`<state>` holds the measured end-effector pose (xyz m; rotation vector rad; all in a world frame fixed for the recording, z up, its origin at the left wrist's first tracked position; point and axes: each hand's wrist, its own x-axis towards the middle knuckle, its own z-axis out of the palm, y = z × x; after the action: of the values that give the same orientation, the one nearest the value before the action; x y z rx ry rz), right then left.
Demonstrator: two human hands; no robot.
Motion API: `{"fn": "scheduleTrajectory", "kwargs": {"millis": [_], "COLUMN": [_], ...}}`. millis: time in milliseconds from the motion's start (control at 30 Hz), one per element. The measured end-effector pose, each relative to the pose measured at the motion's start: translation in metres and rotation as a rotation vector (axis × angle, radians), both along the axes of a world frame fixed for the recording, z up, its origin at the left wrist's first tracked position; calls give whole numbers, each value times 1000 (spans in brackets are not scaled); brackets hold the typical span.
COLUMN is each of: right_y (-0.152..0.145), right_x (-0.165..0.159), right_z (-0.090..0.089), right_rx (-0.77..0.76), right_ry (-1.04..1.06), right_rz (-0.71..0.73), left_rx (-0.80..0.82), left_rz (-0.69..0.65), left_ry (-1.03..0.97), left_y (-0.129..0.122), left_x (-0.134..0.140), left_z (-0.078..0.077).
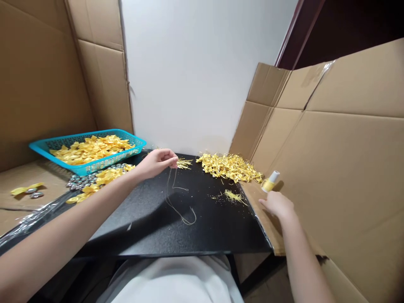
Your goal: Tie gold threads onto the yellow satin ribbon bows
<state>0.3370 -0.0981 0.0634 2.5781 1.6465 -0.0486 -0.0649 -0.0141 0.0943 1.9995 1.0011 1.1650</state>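
Observation:
My left hand (pixel 161 161) is raised over the black table, thumb and fingers pinched on a thin cord. Loose loops of this cord (pixel 173 205) hang from the fingertips toward the tabletop. At the right, my right hand (pixel 278 204) is low over the cardboard at the table's edge, just in front of a spool of yellow thread (pixel 269 184). The spool has a pale tube sticking out at its top. Most of the right fingers are hidden behind the hand's back, so a grip cannot be made out. Yellow strands (pixel 184 163) lie behind my left hand.
A blue basket (pixel 85 169) of yellow ribbon bows stands at the left. Silvery beads (pixel 82 182) and more bows (pixel 105 176) lie before it. A heap of finished-looking yellow pieces (pixel 229 167) and thread scraps (pixel 233 195) are at right. Cardboard walls (pixel 344 168) flank the table.

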Motion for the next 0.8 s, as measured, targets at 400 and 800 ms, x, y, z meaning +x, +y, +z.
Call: {"fn": "scheduleTrajectory", "kwargs": {"millis": [400, 800], "right_y": [4, 67], "right_x": [-22, -205], "right_z": [22, -1], "right_rx": [145, 390], "right_ry": [10, 1230], "right_rz": [166, 1013], "left_rx": [-105, 222], "left_rz": [-85, -40], "left_ry": [-64, 348], "left_y": [-16, -14], "left_x": [16, 16], "left_z": [32, 36]}}
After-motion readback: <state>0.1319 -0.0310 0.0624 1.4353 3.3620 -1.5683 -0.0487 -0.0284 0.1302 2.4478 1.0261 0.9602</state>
